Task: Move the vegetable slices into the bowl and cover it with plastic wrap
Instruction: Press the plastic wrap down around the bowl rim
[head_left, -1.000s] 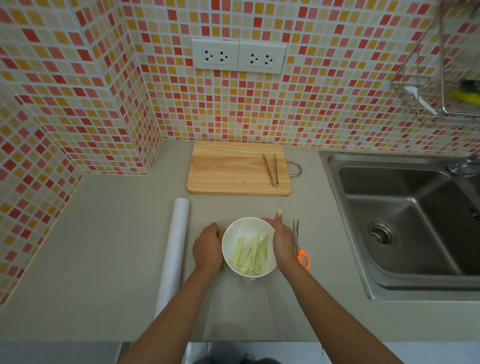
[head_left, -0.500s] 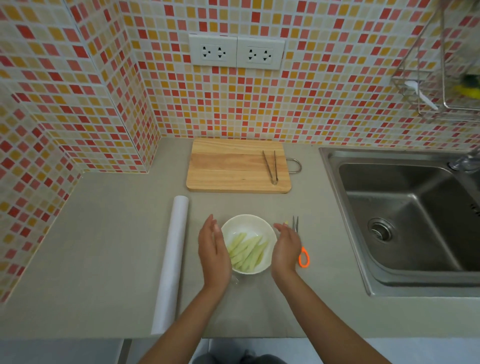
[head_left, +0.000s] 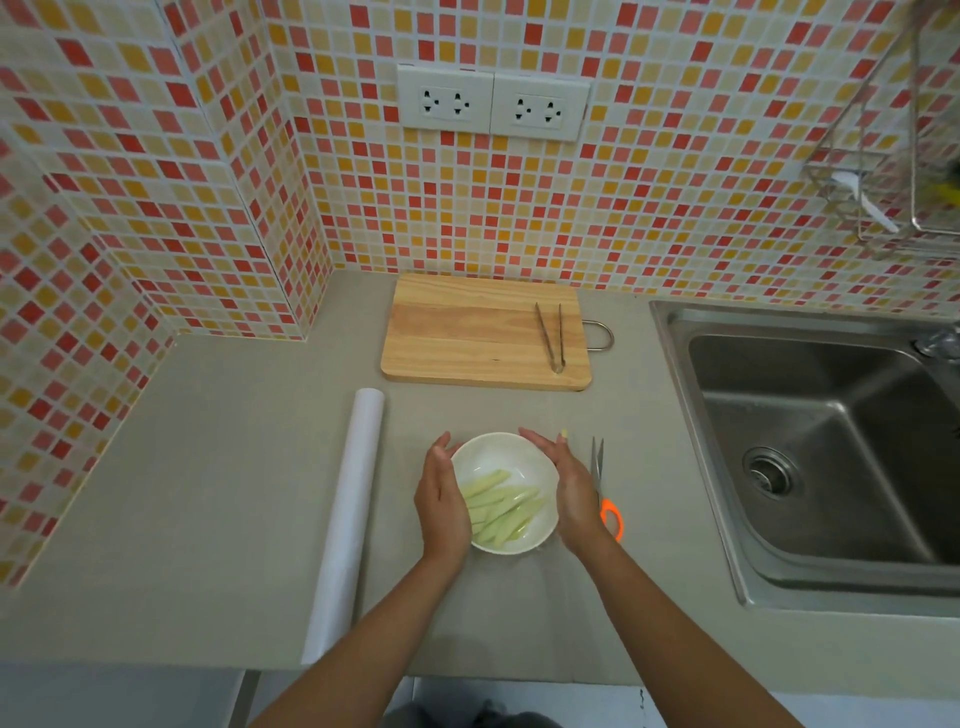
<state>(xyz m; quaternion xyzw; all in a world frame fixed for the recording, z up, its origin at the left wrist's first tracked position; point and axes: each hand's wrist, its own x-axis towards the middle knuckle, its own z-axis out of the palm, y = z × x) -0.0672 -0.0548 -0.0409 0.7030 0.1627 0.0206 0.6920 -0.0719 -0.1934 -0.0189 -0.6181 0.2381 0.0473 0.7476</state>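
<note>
While both palms cup the white bowl (head_left: 506, 462) of pale green vegetable slices (head_left: 501, 512) on the grey counter (head_left: 234, 493), the left hand (head_left: 441, 501) and right hand (head_left: 566, 488) stay flat and unclenched against its sides, apparently smoothing plastic wrap too clear to confirm. Uneven pressure could tip the bowl or pull the film loose. Scissors (head_left: 602, 493) lie just beside the right hand; the wrap roll (head_left: 348, 519) lies left, the sink (head_left: 675, 364) beyond, the cutting board (head_left: 467, 332) behind.

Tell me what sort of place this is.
Most likely a home kitchen counter: a stainless sink set into the worktop, a wooden cutting board with tongs on it, and a mosaic-tiled wall with power sockets.
</note>
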